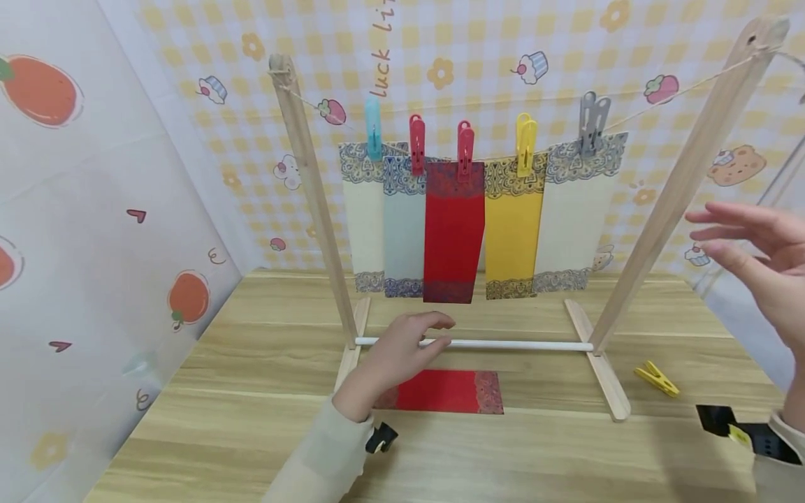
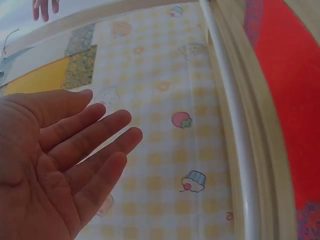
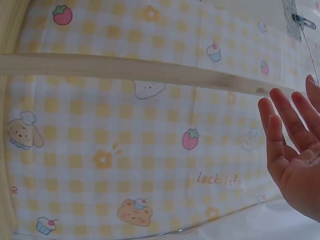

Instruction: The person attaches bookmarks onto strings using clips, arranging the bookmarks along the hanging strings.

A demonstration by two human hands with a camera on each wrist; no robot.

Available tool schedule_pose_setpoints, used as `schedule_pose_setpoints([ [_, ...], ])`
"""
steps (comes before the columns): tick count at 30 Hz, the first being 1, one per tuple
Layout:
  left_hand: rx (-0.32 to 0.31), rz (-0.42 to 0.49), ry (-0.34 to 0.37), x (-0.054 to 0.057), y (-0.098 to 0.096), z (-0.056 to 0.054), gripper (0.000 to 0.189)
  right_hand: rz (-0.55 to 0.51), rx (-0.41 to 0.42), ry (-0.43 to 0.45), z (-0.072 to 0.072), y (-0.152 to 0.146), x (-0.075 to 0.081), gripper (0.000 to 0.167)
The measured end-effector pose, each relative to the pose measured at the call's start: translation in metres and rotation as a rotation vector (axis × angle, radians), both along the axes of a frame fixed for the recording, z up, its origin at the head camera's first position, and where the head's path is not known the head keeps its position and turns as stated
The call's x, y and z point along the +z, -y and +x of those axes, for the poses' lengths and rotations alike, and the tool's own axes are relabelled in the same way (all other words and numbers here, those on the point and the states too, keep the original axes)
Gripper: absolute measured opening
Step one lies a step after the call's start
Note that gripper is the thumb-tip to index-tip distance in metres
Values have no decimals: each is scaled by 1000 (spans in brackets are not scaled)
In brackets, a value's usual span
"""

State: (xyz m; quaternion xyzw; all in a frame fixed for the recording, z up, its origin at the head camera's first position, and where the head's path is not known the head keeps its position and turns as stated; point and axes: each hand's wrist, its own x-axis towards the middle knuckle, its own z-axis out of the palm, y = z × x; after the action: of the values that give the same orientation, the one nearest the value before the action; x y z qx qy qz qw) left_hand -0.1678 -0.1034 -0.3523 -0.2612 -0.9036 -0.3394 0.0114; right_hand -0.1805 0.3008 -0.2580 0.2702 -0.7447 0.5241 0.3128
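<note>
My left hand [image 1: 409,349] hovers over the table, its fingers loosely bent and holding nothing, above the left end of a red card [image 1: 440,391] with patterned ends. In the left wrist view that palm [image 2: 35,165] is bare. My right hand [image 1: 764,255] is raised beside the right wooden post [image 1: 685,188], fingers spread and nothing in them. Between the posts a string carries a cream card [image 1: 365,230], a pale blue card [image 1: 404,230], a red hanging card [image 1: 454,230], a yellow card [image 1: 513,227] and a white card [image 1: 572,223].
Clipping the cards are a light blue clothespin [image 1: 374,129], red ones [image 1: 417,143], a yellow one [image 1: 525,143] and a grey one [image 1: 591,122]. A loose yellow clothespin [image 1: 657,379] lies right of the stand's foot [image 1: 606,388]. A white rod [image 1: 522,345] joins the posts low down.
</note>
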Motion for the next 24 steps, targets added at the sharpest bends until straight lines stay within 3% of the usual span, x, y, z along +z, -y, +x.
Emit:
schedule_pose_setpoints([
  [3,28,-15,23,-4,5,1,31,-37,78,42,0,-12,-15,42],
  [9,62,-78,62,-19,17,3,33,45,-31,137,3,-29,-46,45],
  [12,68,-103,89,-29,25,4,34,-33,19,203,2,-40,-65,46],
  [16,76,-139,115,-37,35,5,36,-89,27,315,3,-53,-90,46],
  [20,54,-170,116,-43,42,6,38,-47,-32,455,4,-64,-110,47],
  [24,42,-204,124,-48,48,5,40,96,-118,581,3,-73,-124,47],
])
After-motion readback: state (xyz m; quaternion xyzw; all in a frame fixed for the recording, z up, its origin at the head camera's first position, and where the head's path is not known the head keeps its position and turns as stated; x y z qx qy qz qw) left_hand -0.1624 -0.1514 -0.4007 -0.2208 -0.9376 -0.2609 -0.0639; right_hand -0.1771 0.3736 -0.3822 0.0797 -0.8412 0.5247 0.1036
